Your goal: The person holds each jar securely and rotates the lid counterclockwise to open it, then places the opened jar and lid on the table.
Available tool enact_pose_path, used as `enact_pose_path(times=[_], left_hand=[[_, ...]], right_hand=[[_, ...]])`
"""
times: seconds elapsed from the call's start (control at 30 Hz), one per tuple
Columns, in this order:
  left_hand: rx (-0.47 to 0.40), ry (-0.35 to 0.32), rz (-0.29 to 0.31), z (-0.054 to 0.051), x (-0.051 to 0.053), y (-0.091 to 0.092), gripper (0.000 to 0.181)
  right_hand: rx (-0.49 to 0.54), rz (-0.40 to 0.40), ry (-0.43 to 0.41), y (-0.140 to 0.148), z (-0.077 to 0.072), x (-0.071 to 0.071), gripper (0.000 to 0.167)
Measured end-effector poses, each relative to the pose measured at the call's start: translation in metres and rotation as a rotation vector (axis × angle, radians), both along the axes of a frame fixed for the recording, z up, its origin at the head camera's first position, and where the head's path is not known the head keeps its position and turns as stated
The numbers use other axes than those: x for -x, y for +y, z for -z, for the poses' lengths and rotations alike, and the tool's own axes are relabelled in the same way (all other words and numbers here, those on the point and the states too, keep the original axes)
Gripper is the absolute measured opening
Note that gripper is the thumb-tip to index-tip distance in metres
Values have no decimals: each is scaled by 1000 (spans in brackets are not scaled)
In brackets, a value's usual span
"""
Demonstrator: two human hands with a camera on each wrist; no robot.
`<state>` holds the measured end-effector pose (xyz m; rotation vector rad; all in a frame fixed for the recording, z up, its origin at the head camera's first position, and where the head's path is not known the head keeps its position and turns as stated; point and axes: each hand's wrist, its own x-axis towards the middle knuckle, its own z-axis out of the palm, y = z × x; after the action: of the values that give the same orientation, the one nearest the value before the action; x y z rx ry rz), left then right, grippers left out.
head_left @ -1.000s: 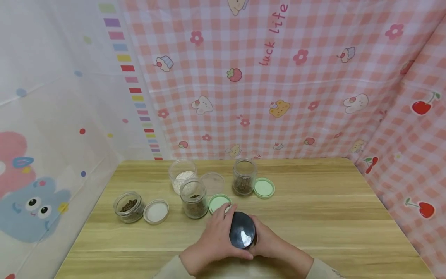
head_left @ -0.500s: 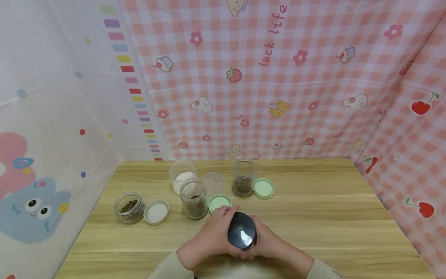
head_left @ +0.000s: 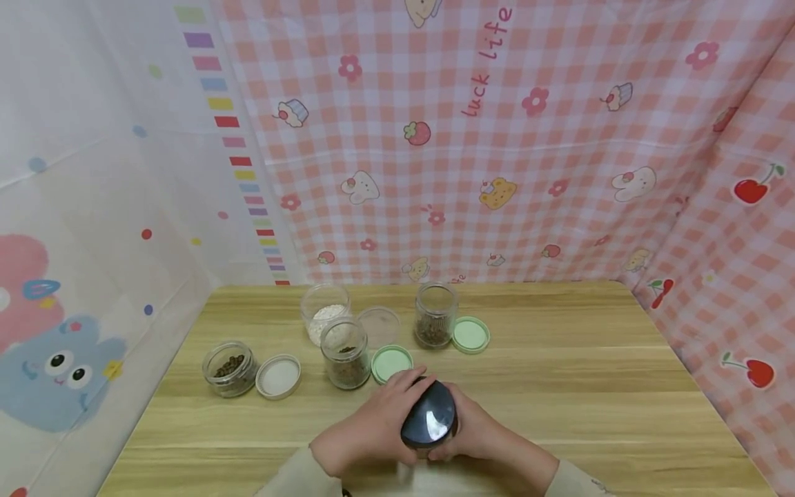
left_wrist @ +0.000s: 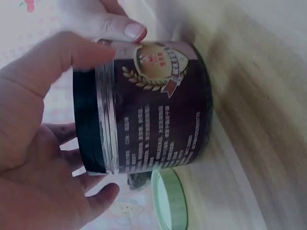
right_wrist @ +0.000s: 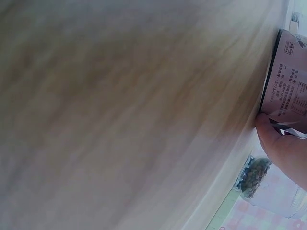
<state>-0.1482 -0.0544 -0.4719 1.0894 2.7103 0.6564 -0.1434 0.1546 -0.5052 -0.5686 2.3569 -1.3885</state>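
Note:
A jar (left_wrist: 158, 110) with a dark printed label and a black lid (head_left: 430, 415) stands near the front of the table, between my two hands. My left hand (head_left: 380, 421) holds the lid from the left, thumb at the near side and fingers round the far side. From the right, my right hand (head_left: 477, 426) grips the jar's body, with part of its fingers hidden by the jar. In the left wrist view, the lid sits on the jar's neck. The right wrist view catches only a strip of the pink-toned label (right_wrist: 290, 81) beside my right fingers.
Behind the hands stand two ribbed jars (head_left: 346, 369) (head_left: 435, 328) of dark bits, each beside a green lid (head_left: 392, 364) (head_left: 470, 335). A jar of white grains (head_left: 326, 310) and clear lid (head_left: 379, 327) are farther back. Left are a low jar (head_left: 231, 371) and white lid (head_left: 279, 377).
My left hand has turned a little on the black lid, its thumb drawing back to the left. The lid's near edge has shifted slightly left and toward me. My right hand stays almost still.

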Motion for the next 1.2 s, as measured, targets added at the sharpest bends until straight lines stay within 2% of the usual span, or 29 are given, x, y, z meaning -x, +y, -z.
enact_pose_path(times=[0.07,0.13,0.33,0.43,0.5,0.67,0.7,0.77,0.93,1.1,1.2], left_hand=[[-3,-24,-6,-3,2,-1,106],[-10,-29,-37,-6,3,0,103],[-29,24,-230,-3,-2,9,112],[-26,65,-274,1,-6,13,118],[-28,77,-230,2,-6,12,120],[5,79,14,0,0,7,113],[8,78,48,-1,2,6,110],[6,74,82,-3,6,6,104],[-27,60,64,-8,10,7,100],[-11,71,-40,-11,6,11,101],[-17,83,-119,-8,2,13,102]], right_hand=[[3,1,-1,0,0,0,100],[7,3,1,0,0,0,99],[10,10,46,-1,1,-1,98],[12,8,62,-1,3,-1,98],[6,5,63,0,3,-1,99],[6,6,41,1,3,-1,103],[6,7,35,2,3,-1,103],[8,9,25,2,2,-1,103],[6,4,15,2,1,-1,102],[20,10,36,1,4,-1,100],[18,16,42,1,5,0,98]])
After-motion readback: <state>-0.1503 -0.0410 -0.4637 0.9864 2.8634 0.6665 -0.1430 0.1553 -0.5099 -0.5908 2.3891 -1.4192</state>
